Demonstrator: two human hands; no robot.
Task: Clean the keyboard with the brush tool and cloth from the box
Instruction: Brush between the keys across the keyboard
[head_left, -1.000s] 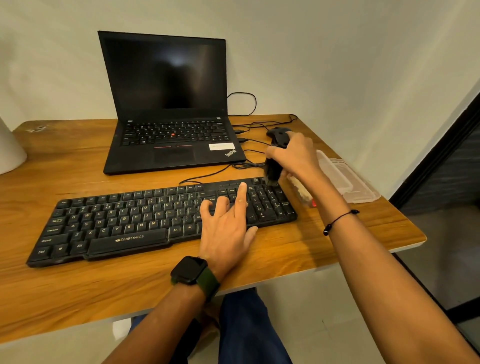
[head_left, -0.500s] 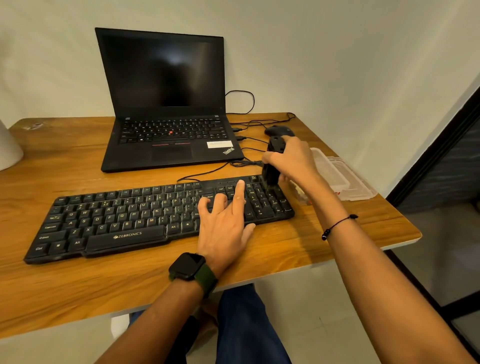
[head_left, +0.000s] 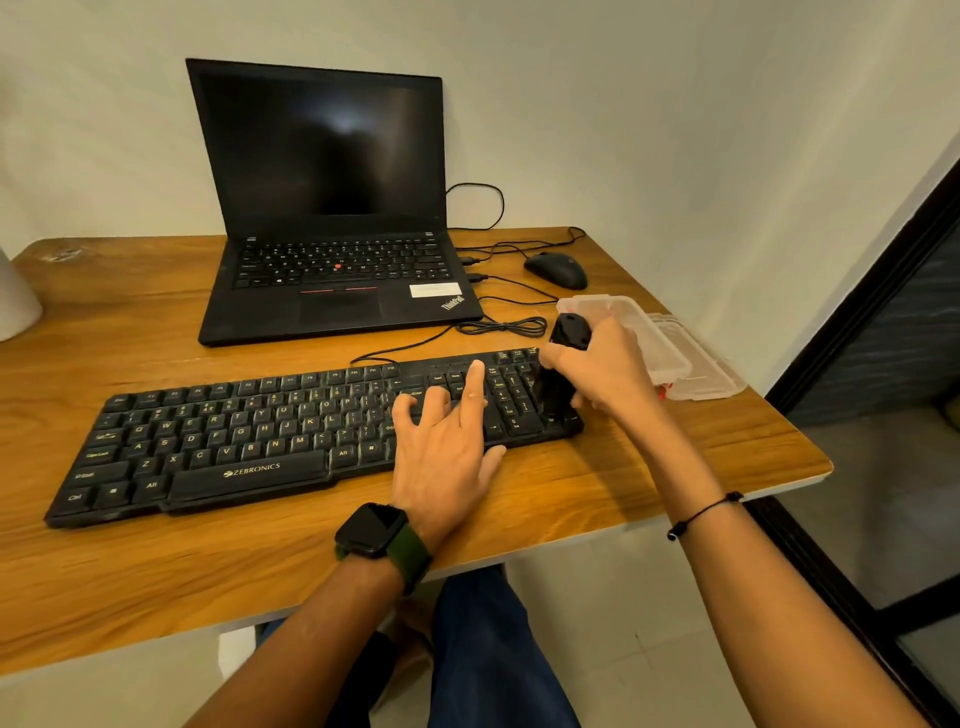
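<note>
1. Across the near part of the wooden desk (head_left: 156, 561), the long black plastic keyboard (head_left: 249, 441) lies with its long axis running left to right, its right end tipped slightly away from the person.
2. At that right end, over the number pad, the black handled brush tool (head_left: 561, 374) stands nearly upright, its lower end down on the outermost keys.
3. The right hand (head_left: 605, 364) wraps its curled fingers around the brush tool's handle and is plainly the nearer hand to the working spot.
4. The left hand (head_left: 447, 441) lies spread on the keys just left of the number pad, fingers straight and fanned, pressing down as if to steady the keyboard.
5. By my judgement, the uncleaned length stretches leftward from the brush, so the coming strokes turn on travelling along the long axis towards the left hand, which would then have to shift aside.
6. Just beyond the right hand sits the clear plastic box (head_left: 670, 358), touching its flat lid (head_left: 711, 379); no cloth can be made out.
7. Farther back stand an open black laptop (head_left: 332, 208) and a black mouse (head_left: 556, 270).
</note>
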